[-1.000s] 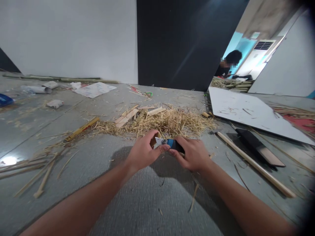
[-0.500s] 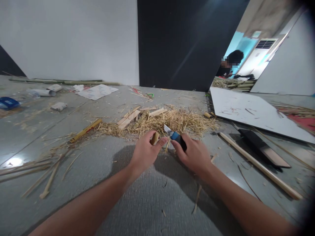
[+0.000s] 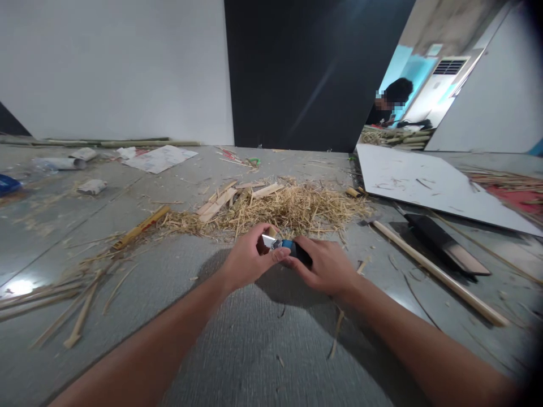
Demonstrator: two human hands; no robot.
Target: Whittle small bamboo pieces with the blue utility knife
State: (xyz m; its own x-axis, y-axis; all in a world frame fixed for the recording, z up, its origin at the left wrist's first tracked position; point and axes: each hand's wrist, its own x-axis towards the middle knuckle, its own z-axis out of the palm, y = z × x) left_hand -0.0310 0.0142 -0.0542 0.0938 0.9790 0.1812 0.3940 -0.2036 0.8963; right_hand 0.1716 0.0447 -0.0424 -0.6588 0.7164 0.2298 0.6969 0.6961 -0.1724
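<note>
My left hand (image 3: 250,255) is closed around a short bamboo piece (image 3: 272,232), most of which its fingers hide. In my right hand (image 3: 324,263) is a blue and black utility knife (image 3: 292,249), its blade pointing left. The blade (image 3: 268,241) lies against or just in front of the bamboo piece, inside the curl of my left hand; contact is hard to make out. My left thumb rests by the knife's front end. Just beyond both hands spreads a heap of straw-coloured shavings (image 3: 297,206), with flat bamboo strips (image 3: 218,204) on its left side.
A yellow bamboo length (image 3: 139,229) lies to the left, near thin sticks (image 3: 80,316). On the right are a long wooden rod (image 3: 441,274), a black flat object (image 3: 445,243) and a white board (image 3: 424,181). Another person (image 3: 392,102) is bent over at the back right.
My right hand has moved left, bringing the knife blade from above and right of the bamboo piece in to it. My left hand keeps its hold. The view has shifted slightly.
</note>
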